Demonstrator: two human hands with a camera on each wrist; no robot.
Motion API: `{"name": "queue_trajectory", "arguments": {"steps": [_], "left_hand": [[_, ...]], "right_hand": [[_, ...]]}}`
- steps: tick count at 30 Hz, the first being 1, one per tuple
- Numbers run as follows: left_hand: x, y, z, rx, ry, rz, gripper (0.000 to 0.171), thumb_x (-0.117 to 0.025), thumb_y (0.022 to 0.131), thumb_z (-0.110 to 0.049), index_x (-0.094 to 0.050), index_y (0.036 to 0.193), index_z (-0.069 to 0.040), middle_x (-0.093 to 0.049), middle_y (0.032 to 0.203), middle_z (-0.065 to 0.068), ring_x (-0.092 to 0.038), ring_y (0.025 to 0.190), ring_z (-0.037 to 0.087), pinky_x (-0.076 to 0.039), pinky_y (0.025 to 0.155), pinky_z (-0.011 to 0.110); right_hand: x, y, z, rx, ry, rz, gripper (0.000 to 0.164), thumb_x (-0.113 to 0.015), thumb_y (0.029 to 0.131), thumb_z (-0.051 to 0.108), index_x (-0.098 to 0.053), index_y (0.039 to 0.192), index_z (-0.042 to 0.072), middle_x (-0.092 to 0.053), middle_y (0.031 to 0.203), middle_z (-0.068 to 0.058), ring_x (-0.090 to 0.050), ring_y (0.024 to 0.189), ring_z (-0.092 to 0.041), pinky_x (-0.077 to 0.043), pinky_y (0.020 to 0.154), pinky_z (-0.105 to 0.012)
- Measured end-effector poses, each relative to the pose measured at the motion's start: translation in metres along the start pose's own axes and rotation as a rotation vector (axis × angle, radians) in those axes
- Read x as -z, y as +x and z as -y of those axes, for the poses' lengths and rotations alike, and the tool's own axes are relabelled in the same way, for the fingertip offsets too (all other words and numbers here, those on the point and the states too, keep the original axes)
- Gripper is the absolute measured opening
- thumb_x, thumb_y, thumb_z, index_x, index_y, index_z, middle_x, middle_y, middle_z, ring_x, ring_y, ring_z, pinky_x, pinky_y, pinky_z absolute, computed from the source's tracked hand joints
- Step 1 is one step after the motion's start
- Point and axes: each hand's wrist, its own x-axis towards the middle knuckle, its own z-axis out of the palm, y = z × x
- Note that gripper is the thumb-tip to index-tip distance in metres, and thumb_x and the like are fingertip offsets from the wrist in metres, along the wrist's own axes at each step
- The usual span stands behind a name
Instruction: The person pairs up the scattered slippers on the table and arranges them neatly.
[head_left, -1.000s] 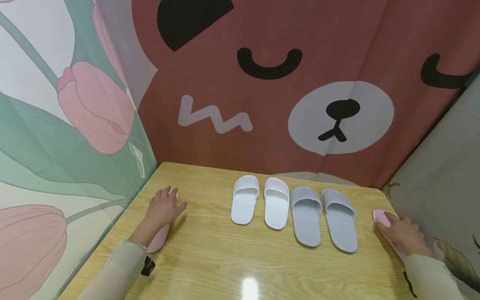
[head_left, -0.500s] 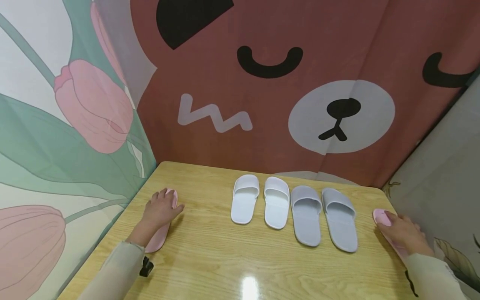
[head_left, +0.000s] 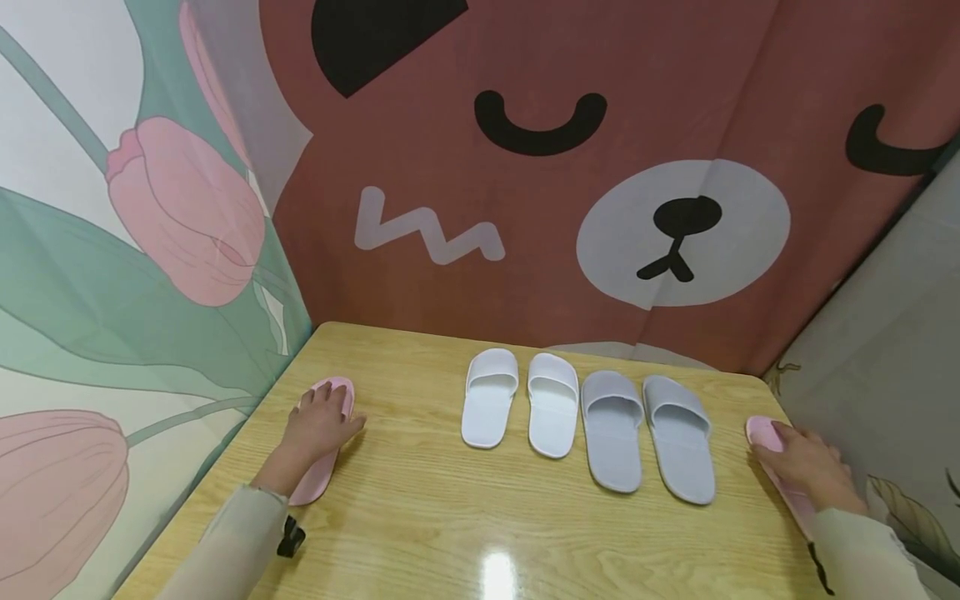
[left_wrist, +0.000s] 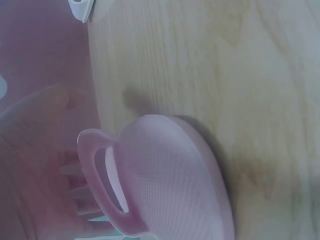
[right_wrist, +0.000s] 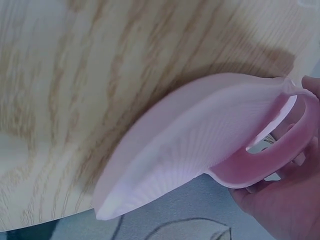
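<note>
On the left of the wooden table point(head_left: 420, 533) lies a pink slipper point(head_left: 318, 483), its toe showing past my left hand point(head_left: 317, 427). That hand is spread over the strap; in the left wrist view its straight fingers stand just beyond the strap of the slipper point(left_wrist: 175, 175), apart from it. At the right edge my right hand point(head_left: 810, 471) grips another pink slipper point(head_left: 765, 435). The right wrist view shows thumb and fingers round the strap of this slipper point(right_wrist: 200, 130), its sole tilted at the table edge.
Several more slippers stand between my hands toward the back: a white pair point(head_left: 486, 417) and, right of it, a grey pair point(head_left: 613, 454). A brown bear-print cloth point(head_left: 540, 292) rises behind the table, a tulip-print cloth point(head_left: 187, 350) at left, a grey one point(head_left: 885, 333) at right.
My left hand has drawn back slightly toward me and to the left, showing more of the pink slipper's toe. The right hand has hardly moved.
</note>
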Motion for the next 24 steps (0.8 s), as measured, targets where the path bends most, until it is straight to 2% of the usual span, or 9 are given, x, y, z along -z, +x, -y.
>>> {"name": "queue_trajectory", "arguments": {"steps": [13, 24], "left_hand": [[-0.0040, -0.0017, 0.0013, -0.003, 0.014, -0.014, 0.076, -0.063, 0.093, -0.044, -0.042, 0.146, 0.007, -0.035, 0.149, 0.038, -0.031, 0.134, 0.063, -0.030, 0.099, 0.079], [-0.0036, 0.0054, 0.0080, 0.019, -0.014, 0.030, 0.079, -0.060, 0.095, -0.045, -0.035, 0.152, 0.005, -0.028, 0.153, 0.039, -0.026, 0.136, 0.065, -0.026, 0.099, 0.082]], "right_hand": [[-0.0027, 0.0031, 0.0004, -0.040, 0.027, 0.013, 0.101, -0.043, 0.096, 0.071, -0.011, 0.157, -0.002, -0.013, 0.143, -0.047, -0.021, 0.118, -0.076, -0.024, 0.093, -0.081], [-0.0022, -0.0003, 0.0034, -0.057, 0.017, 0.013, 0.100, -0.044, 0.096, 0.070, -0.012, 0.158, -0.002, -0.013, 0.144, -0.046, -0.021, 0.120, -0.074, -0.026, 0.095, -0.080]]}}
